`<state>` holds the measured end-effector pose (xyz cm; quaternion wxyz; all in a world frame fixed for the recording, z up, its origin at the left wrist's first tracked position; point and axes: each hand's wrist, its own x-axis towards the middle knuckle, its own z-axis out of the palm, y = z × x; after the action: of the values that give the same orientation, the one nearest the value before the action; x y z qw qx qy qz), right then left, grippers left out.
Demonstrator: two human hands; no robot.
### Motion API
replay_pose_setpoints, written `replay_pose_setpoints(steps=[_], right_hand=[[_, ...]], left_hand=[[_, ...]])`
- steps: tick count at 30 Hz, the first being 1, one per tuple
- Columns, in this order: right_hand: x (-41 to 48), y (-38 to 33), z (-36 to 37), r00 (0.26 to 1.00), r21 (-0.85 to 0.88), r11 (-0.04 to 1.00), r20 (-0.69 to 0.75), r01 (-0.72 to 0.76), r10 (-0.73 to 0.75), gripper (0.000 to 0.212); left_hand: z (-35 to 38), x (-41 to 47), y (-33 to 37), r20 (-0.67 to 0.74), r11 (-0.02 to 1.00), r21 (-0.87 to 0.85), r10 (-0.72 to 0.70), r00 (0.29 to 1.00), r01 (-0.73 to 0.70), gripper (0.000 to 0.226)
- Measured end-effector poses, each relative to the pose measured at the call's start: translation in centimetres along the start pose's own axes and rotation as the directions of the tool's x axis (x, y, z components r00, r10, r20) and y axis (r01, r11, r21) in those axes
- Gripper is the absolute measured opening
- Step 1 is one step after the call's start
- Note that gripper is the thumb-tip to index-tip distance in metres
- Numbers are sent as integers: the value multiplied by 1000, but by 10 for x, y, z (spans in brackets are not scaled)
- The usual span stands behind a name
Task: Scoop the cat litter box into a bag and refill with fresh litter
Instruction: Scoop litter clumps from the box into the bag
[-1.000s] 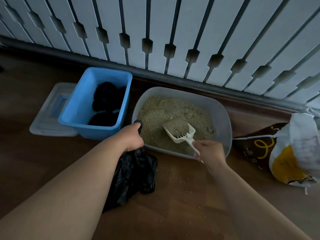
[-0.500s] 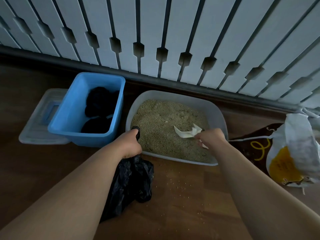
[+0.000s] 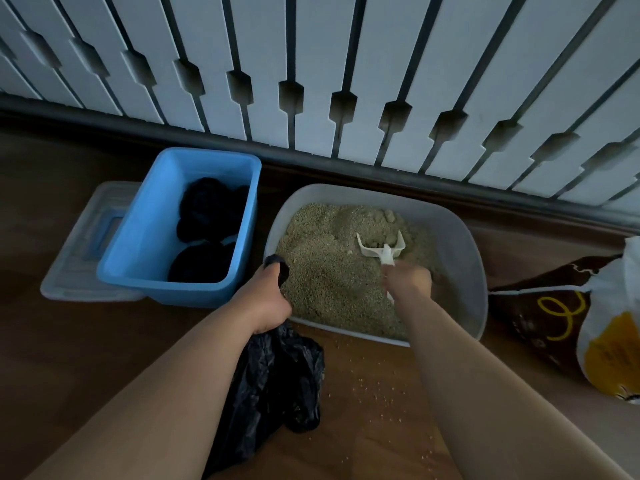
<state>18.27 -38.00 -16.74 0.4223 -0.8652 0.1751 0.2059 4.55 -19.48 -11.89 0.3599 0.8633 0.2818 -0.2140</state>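
A grey litter box [image 3: 464, 237] full of beige litter [image 3: 325, 268] sits on the wooden floor against the white slatted wall. My right hand [image 3: 408, 280] grips the handle of a white slotted scoop [image 3: 381, 245], whose blade is dug into the litter near the box's far side. My left hand [image 3: 266, 301] holds the bunched neck of a black plastic bag [image 3: 277, 382] at the box's near left corner; the bag hangs crumpled onto the floor below.
A blue bin [image 3: 149, 244] with dark bundles inside stands left of the box, on a clear lid [image 3: 79, 265]. A brown, white and yellow litter sack [image 3: 588, 327] lies on the right. Spilled grains [image 3: 374, 386] dot the floor in front of the box.
My right hand has pushed the scoop from the near side of the box toward the far side, into the litter. My left hand and the bag have stayed put.
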Motion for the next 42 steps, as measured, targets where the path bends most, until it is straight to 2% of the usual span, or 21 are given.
replay_pose_setpoints(steps=[2, 11, 19, 26, 32, 38, 42], right_hand=[[-3, 5, 3, 1000, 123, 992, -2, -7, 7, 15], [-22, 26, -5, 992, 273, 954, -11, 126, -128, 24], [-41, 39, -29, 989, 411, 903, 24, 122, -145, 27], [-53, 45, -29, 987, 427, 898, 67, 104, -147, 25], [-64, 43, -32, 980, 328, 936, 106, 126, -169, 28], [-71, 45, -34, 966, 192, 965, 152, 177, -208, 29], [-74, 48, -33, 965, 179, 970, 174, 165, -197, 27]], left_hand=[[1, 1, -2, 2, 1000, 3, 5, 1000, -5, 78], [2, -2, -3, 20, 999, 33, -13, 1000, 13, 82], [-5, -15, 4, -4, 999, 36, -13, 1000, 13, 79], [-13, -26, 0, 31, 998, 27, -49, 998, 49, 76], [-23, -44, -9, 47, 995, -14, -99, 994, 99, 69], [-32, -70, -21, -7, 994, -72, -88, 996, 88, 63], [-36, -86, -26, -47, 989, -122, -84, 995, 78, 30]])
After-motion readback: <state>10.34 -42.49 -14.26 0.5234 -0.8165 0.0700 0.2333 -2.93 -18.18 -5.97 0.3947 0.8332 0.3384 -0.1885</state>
